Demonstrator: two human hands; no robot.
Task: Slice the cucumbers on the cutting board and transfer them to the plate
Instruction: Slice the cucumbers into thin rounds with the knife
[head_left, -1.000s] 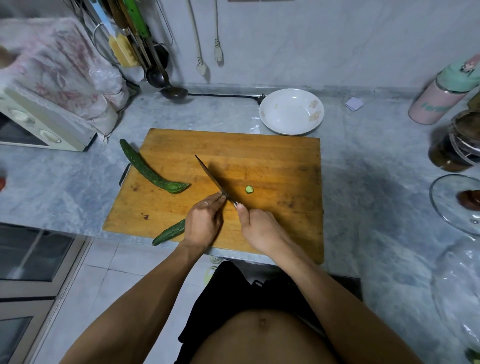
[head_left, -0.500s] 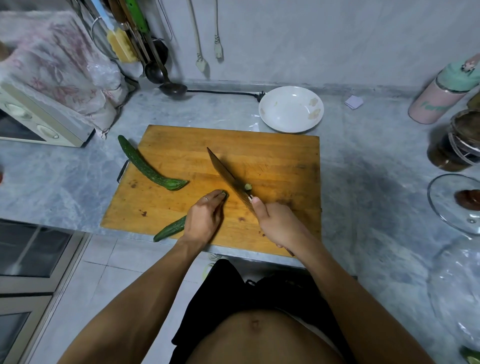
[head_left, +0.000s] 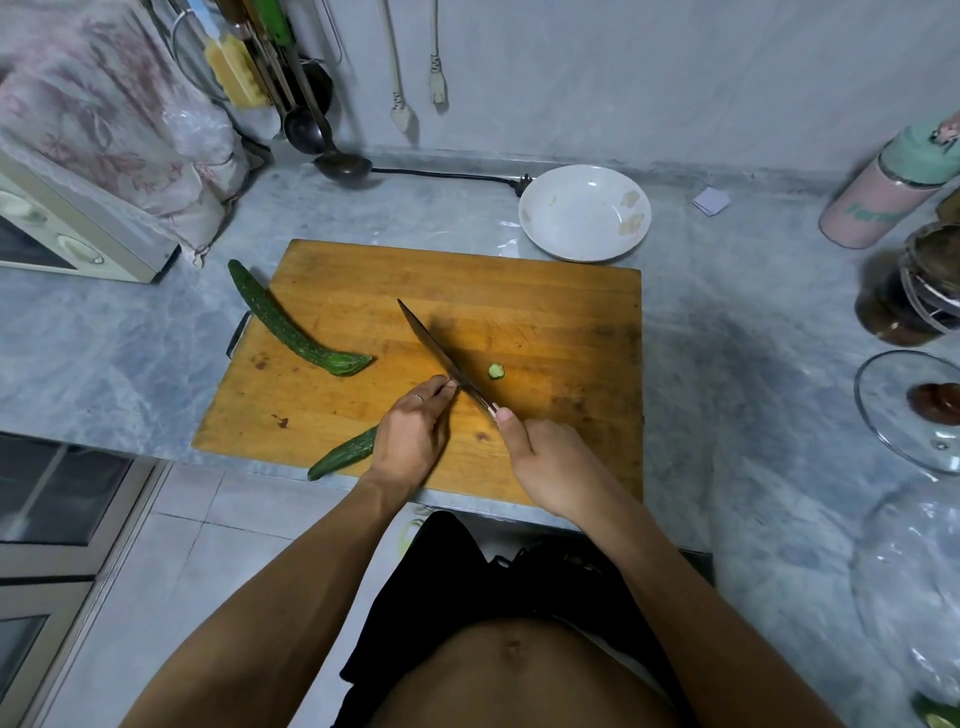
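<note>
While the grey stone table (head_left: 727, 364) carries everything at working height, the wooden cutting board (head_left: 545, 312) sits square in front of the person, close to the near edge, so both arms reach it without stretching. The white plate (head_left: 584, 182) waits empty just past the board's far right corner, likely parked there so slices can be swept over in one short move. One whole cucumber (head_left: 291, 325) lies across the board's left edge, half on the table, apparently set aside for later.

The cucumber being cut (head_left: 345, 454) lies at the board's near edge, its tail overhanging. The left hand (head_left: 413, 436) covers its cut end, fingers (head_left: 441, 389) curled down and pressed together on it, the tips right against the flat of the knife (head_left: 441, 356); that curl looks meant to steady the cucumber and guide the blade. The right hand (head_left: 550, 462) wraps the handle, thumb along the top, blade angled away to the far left. A single small slice (head_left: 496, 371) sits just right of the blade, so slicing has barely begun.
</note>
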